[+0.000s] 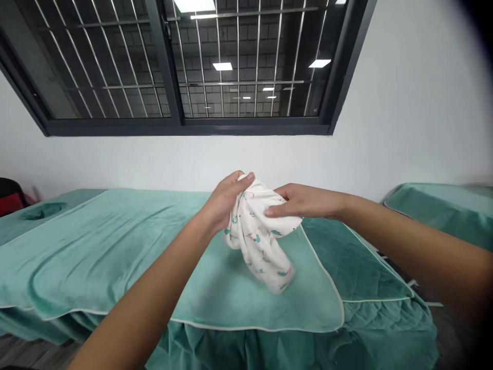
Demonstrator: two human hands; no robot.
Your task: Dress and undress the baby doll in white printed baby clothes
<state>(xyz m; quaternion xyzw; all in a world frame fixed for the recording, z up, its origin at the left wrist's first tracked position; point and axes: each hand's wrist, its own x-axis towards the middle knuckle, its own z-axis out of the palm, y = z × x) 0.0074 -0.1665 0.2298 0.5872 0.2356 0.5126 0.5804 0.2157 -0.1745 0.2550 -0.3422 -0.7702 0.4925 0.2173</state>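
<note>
A bed (115,257) covered in teal cloth ran across the view, with a lighter teal sheet (239,293) edged in white piping laid over its near end and a darker quilted cover hanging down its sides. The bed stood against a white wall (404,103), and above it a dark-framed window (181,67) with metal bars reflected ceiling lights. A round face hole (44,209) showed in the bed's far left end, and something red and black (10,198), too blurred to tell, sat at the left edge. A second bed (442,205) in the same teal stood well apart on the right, with a strip of floor between.

Both arms reached out over the sheet. The left hand (225,200) gripped the top of a bundled white garment (262,236) printed with small teal and pink figures, its fingers (244,180) curled and pinching the cloth. The right hand (300,201) lay against the bundle's right side, fingers pressed together and flat on the cloth, thumb on top. The garment hung above the sheet near the bed's right end, its lower fold drooping close to the sheet; whether it touched could not be told. Nothing stood between the hands and the bed.
</note>
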